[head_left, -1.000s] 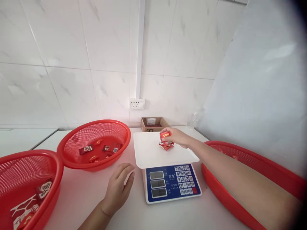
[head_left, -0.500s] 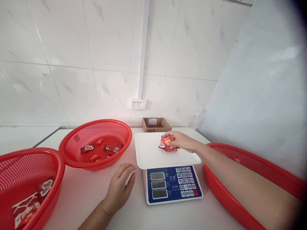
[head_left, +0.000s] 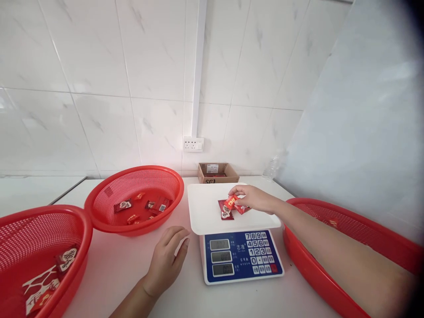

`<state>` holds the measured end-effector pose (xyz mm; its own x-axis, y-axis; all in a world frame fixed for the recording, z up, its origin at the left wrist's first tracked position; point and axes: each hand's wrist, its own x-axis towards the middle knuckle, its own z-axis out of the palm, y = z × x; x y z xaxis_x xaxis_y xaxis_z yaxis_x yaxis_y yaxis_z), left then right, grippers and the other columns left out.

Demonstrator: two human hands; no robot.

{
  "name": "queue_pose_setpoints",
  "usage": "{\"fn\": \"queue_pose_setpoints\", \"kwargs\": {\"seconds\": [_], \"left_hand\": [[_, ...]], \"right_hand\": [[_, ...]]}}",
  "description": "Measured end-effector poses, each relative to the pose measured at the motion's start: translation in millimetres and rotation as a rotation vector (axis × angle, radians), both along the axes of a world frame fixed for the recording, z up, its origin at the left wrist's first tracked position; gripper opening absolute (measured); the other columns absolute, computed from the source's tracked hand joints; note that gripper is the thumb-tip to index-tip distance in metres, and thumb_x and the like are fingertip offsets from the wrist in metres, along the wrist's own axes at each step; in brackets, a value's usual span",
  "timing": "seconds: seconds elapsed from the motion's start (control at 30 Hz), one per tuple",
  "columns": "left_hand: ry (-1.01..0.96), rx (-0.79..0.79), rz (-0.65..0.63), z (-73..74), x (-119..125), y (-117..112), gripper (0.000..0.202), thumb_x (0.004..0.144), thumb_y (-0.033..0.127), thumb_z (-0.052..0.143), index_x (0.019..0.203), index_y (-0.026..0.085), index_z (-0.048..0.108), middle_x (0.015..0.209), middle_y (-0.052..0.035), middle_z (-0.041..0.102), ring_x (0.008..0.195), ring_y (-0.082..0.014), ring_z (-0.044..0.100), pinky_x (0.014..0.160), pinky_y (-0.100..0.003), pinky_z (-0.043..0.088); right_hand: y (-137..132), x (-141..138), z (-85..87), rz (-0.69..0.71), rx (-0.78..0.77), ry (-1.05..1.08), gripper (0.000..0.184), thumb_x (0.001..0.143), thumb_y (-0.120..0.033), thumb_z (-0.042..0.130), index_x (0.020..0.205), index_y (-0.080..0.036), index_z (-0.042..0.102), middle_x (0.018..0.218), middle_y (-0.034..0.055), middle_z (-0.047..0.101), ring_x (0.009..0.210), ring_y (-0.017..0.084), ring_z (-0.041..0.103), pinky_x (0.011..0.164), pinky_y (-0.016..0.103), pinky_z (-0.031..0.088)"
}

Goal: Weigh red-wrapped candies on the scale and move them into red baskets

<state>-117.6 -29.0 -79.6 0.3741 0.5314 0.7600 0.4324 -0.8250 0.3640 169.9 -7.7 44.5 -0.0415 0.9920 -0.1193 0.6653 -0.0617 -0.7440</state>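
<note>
Over the white pan of a digital scale, my right hand pinches a small bright red snack packet. A dark red packet with a white label lies on the pan just below it, and another red packet shows under my fingers. My left hand rests above the table left of the scale, holding nothing, with its thumb apart from loosely curved fingers. The scale's displays are lit too faintly to read surely.
A red basket with several packets stands behind my left hand; a second red basket at the left edge also holds packets. A third basket lies under my right forearm. A cardboard box and a clear plastic bottle are near the wall.
The dark red packet, bunched with the others under my right hand before, now lies flat on the pan. My right hand has shifted slightly right; my left hand has stayed put.
</note>
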Motion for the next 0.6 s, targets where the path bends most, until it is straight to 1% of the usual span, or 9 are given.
{"fn": "queue_pose_setpoints", "kwargs": {"seconds": [0.07,0.13,0.2,0.3,0.37,0.4,0.47,0.5,0.6], "left_hand": [[-0.001,-0.005,0.004,1.1,0,0,0.018,0.088,0.015,0.046,0.103,0.021,0.055,0.094,-0.0068,0.062,0.087,-0.0171,0.060,0.075,-0.028,0.051],[-0.005,-0.007,0.007,2.3,0,-1,0.018,0.088,0.015,0.046,0.102,0.020,0.056,0.093,-0.0066,0.063,0.087,-0.0170,0.061,0.074,-0.028,0.051],[-0.008,-0.007,0.008,3.0,0,-1,0.017,0.088,0.015,0.047,0.102,0.020,0.056,0.093,-0.0064,0.063,0.086,-0.0166,0.061,0.074,-0.027,0.051],[-0.007,-0.006,0.008,2.7,1,-1,0.017,0.089,0.015,0.046,0.102,0.020,0.056,0.093,-0.0068,0.063,0.086,-0.0168,0.061,0.074,-0.028,0.051],[-0.002,-0.010,0.009,1.8,1,-1,0.017,0.089,0.016,0.045,0.101,0.020,0.056,0.092,-0.0072,0.063,0.086,-0.0174,0.061,0.074,-0.028,0.051],[0.001,-0.012,0.009,1.3,1,-1,0.017,0.089,0.017,0.045,0.101,0.020,0.056,0.093,-0.0074,0.063,0.086,-0.0176,0.061,0.074,-0.029,0.051],[0.002,-0.016,0.007,0.7,1,-1,0.017,0.089,0.016,0.046,0.102,0.020,0.056,0.093,-0.0076,0.063,0.086,-0.0178,0.061,0.074,-0.029,0.051],[0.001,-0.017,0.005,0.6,1,0,0.017,0.089,0.016,0.046,0.102,0.020,0.056,0.093,-0.0076,0.063,0.086,-0.0176,0.061,0.074,-0.029,0.051],[-0.001,-0.018,0.001,0.9,0,-1,0.017,0.089,0.015,0.045,0.102,0.020,0.055,0.093,-0.0077,0.063,0.087,-0.0174,0.061,0.074,-0.029,0.051]], "right_hand": [[1,2,-2.3,-0.027,0.028,-0.054,0.024,0.071,-0.010,0.056,0.093,-0.019,0.060,0.113,0.0091,0.061,0.108,0.021,0.056,0.063,0.021,0.050],[2,6,-2.0,-0.052,0.049,-0.047,0.024,0.072,-0.010,0.055,0.094,-0.019,0.059,0.111,0.0090,0.062,0.110,0.021,0.055,0.065,0.022,0.051],[0,11,0.6,-0.043,0.050,-0.006,0.025,0.072,-0.012,0.056,0.096,-0.020,0.058,0.111,0.0083,0.063,0.108,0.020,0.056,0.065,0.022,0.051],[-6,16,5.0,0.045,-0.035,0.026,0.027,0.070,-0.016,0.059,0.097,-0.021,0.059,0.103,0.0055,0.065,0.094,0.018,0.061,0.062,0.022,0.051],[-10,17,5.3,0.101,-0.104,-0.040,0.028,0.069,-0.015,0.059,0.096,-0.020,0.061,0.097,0.0040,0.067,0.085,0.017,0.062,0.061,0.022,0.050],[-11,18,4.4,0.107,-0.133,-0.090,0.028,0.068,-0.014,0.059,0.095,-0.020,0.063,0.097,0.0040,0.067,0.083,0.016,0.062,0.060,0.022,0.050],[-11,19,1.5,0.071,-0.165,-0.190,0.030,0.066,-0.012,0.059,0.094,-0.020,0.064,0.101,0.0049,0.066,0.082,0.017,0.062,0.058,0.022,0.049],[-10,20,0.0,0.035,-0.156,-0.232,0.031,0.065,-0.010,0.059,0.094,-0.020,0.064,0.103,0.0054,0.065,0.081,0.017,0.062,0.057,0.023,0.049],[-6,23,-2.3,-0.055,-0.056,-0.297,0.027,0.065,-0.008,0.057,0.089,-0.019,0.063,0.103,0.0063,0.064,0.077,0.016,0.063,0.057,0.024,0.049]]}}
